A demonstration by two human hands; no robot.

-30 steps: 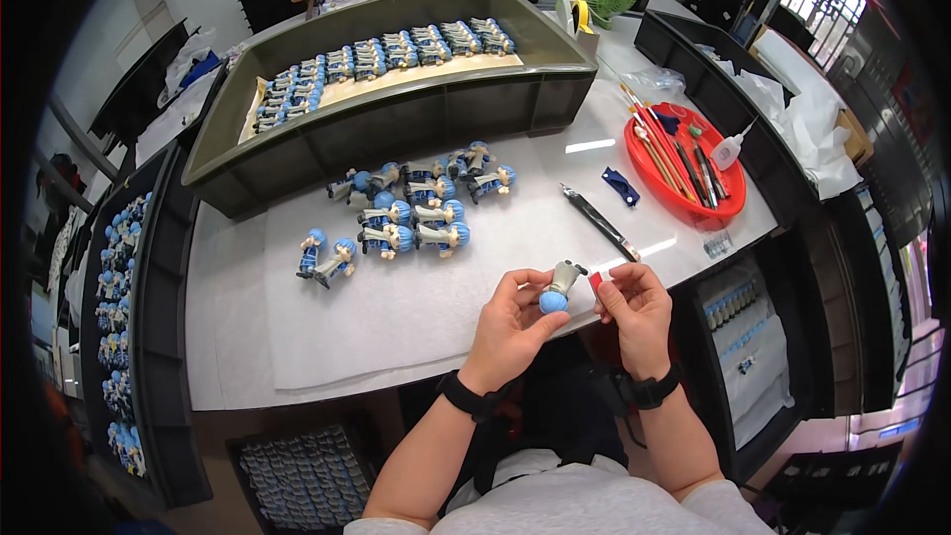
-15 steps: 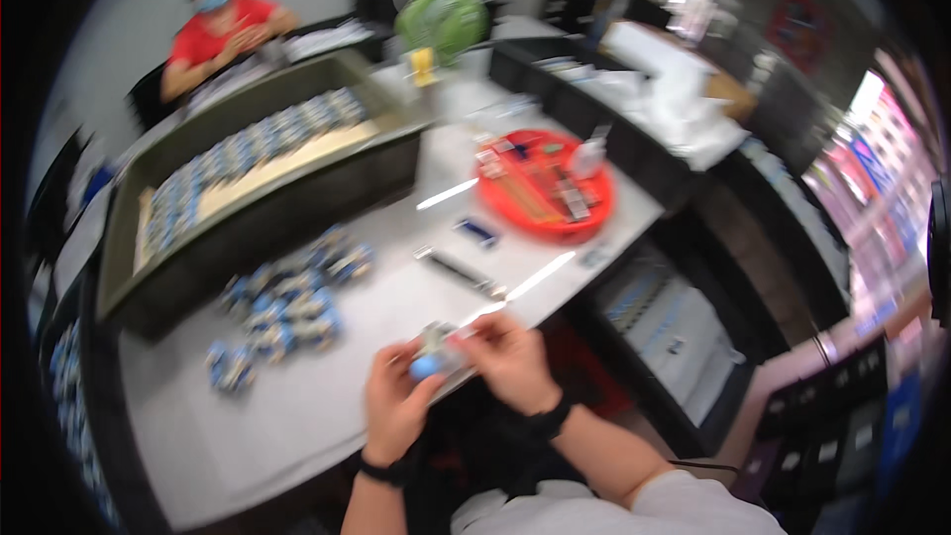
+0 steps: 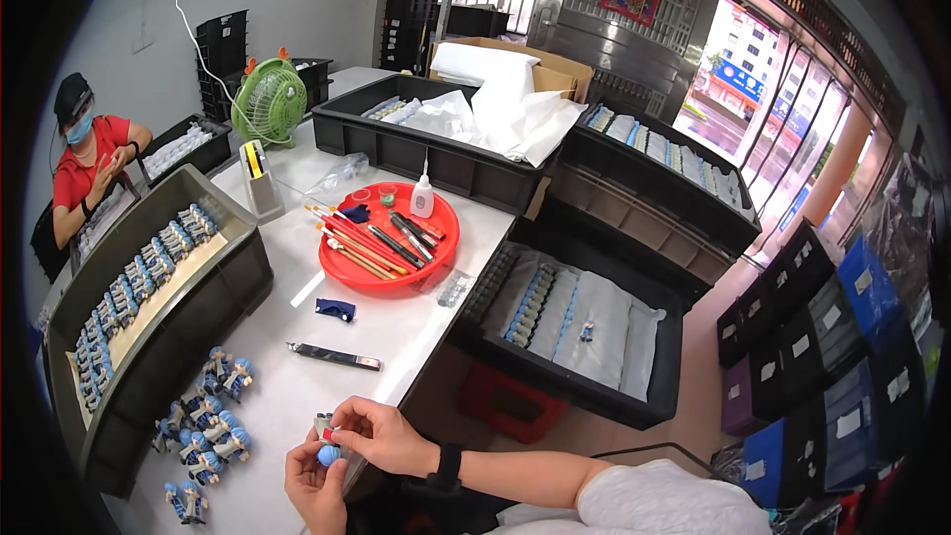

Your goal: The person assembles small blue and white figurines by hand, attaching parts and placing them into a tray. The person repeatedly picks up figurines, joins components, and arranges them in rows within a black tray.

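Near the front edge of the table, my left hand [image 3: 314, 488] grips a small figurine [image 3: 328, 456] with round blue hair. The figurine is tipped head toward me, its pale body pointing away. My right hand [image 3: 388, 438] is closed beside it, thumb and forefinger pinching a small red piece [image 3: 327, 434] against the figurine's body. Whether that piece is loose or part of the figurine I cannot tell. Left of my hands lie several similar blue-haired figurines [image 3: 205, 434] in a loose pile. Beyond my hands rests a dark slim tweezer-like tool [image 3: 335, 356].
A green-grey bin [image 3: 188, 322] with rows of figurines stands at left. A red tray [image 3: 448, 250] holds brushes, pens and a white bottle [image 3: 422, 198]. Nearby are a dark blue cloth [image 3: 336, 310], green fan [image 3: 269, 104] and black crates [image 3: 634, 414]. A co-worker [image 3: 97, 154] sits far left.
My view has swung to the right, so the table and co-worker appear further left, and the picture is sharper. Both hands still hold the figurine close together.
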